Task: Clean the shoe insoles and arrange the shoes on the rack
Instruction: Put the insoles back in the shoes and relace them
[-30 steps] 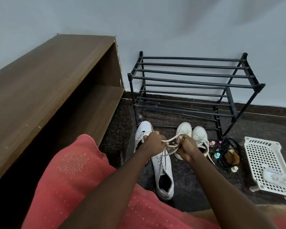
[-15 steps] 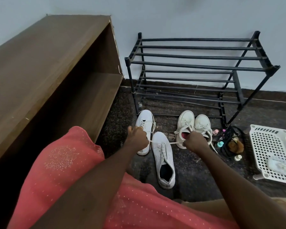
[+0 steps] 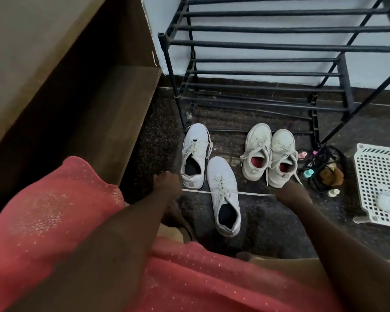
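A person in a pink garment holds a white lace [image 3: 254,194] taut across the near white sneaker [image 3: 222,174] at centre frame; the left hand [image 3: 167,184], at 9 o'clock from the shoe, and the right hand [image 3: 291,195], at 3 o'clock, each curl their fingers round one lace end; the partner sneaker [image 3: 195,145] stands at 11 o'clock, just beside its toe; a cream pair [image 3: 270,149] sits at 1 o'clock on the dark floor, before the black rack [image 3: 279,45] at 12 o'clock; a white basket [image 3: 378,176] lies further out at 3 o'clock.
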The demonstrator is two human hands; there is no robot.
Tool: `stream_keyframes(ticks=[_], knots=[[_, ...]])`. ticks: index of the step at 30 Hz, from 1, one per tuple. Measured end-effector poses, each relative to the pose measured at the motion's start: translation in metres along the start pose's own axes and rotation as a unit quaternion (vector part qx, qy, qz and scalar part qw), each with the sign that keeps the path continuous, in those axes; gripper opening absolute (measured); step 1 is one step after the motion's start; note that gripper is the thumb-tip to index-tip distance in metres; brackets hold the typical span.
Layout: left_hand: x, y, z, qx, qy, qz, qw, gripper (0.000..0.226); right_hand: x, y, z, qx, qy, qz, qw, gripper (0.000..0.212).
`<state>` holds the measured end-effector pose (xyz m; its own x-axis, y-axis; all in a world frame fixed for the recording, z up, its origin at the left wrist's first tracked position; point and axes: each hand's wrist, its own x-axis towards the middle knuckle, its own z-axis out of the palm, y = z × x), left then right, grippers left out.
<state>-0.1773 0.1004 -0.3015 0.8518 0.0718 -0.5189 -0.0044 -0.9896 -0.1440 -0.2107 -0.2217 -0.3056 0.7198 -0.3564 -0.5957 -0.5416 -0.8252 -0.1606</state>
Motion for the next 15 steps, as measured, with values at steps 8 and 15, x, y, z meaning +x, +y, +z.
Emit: stream_keyframes(ticks=[8, 15], knots=[[0.013, 0.048, 0.041, -0.110, -0.011, 0.109, 0.988, 0.041, 0.002, -0.021, 0.044, -0.123, -0.017, 0.010, 0.992, 0.036], [0.018, 0.093, 0.060, -0.264, -0.037, 0.171, 0.948, 0.030, 0.017, -0.062, 0.078, 0.010, -0.071, -0.119, 0.990, 0.028]])
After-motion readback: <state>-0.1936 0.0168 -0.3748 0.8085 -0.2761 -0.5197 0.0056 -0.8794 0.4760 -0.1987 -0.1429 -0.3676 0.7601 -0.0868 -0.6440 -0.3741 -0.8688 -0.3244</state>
